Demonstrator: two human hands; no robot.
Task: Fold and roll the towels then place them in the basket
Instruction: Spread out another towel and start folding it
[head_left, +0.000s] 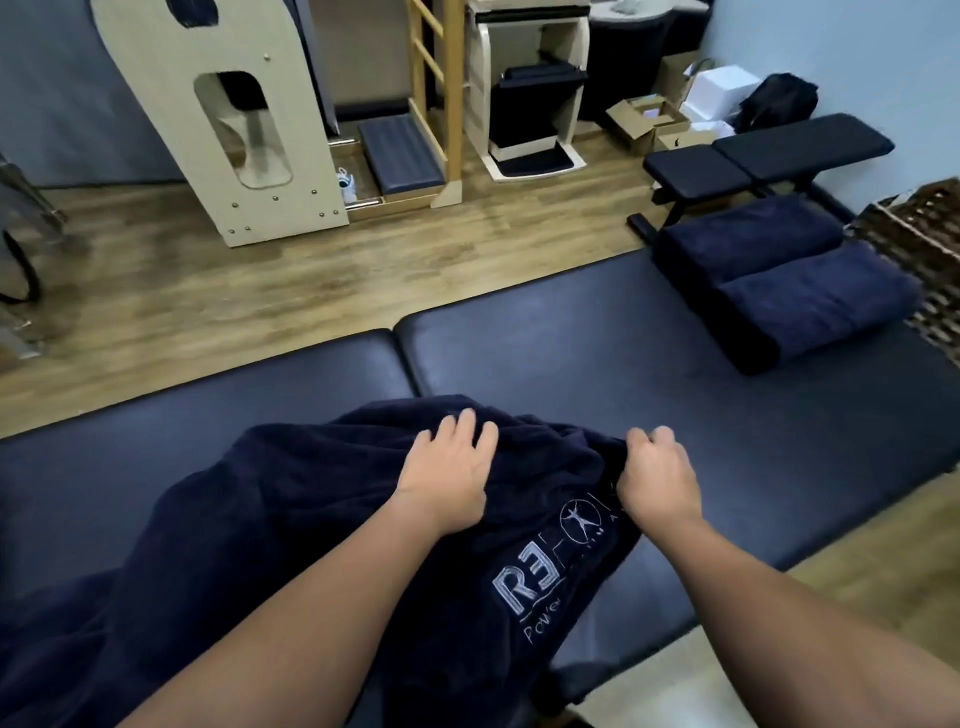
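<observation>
A crumpled dark navy towel (291, 519) with white embroidered lettering lies on the dark padded treatment table (649, 374), reaching from the near left to the middle. My left hand (447, 467) presses flat on the towel's far fold, fingers spread. My right hand (657, 478) pinches the towel's right edge with curled fingers. Two rolled navy towels (779, 280) lie side by side at the table's far right end. A brown wicker basket (924, 239) stands just beyond them at the right edge, partly cut off.
Past the table lies wood flooring with a black workout bench (769, 156), cardboard boxes (644, 122), a white box (724, 91) and a black bag (779, 101) at the back right. Pale wooden exercise equipment (228, 119) and a ladder frame (436, 98) stand at the back.
</observation>
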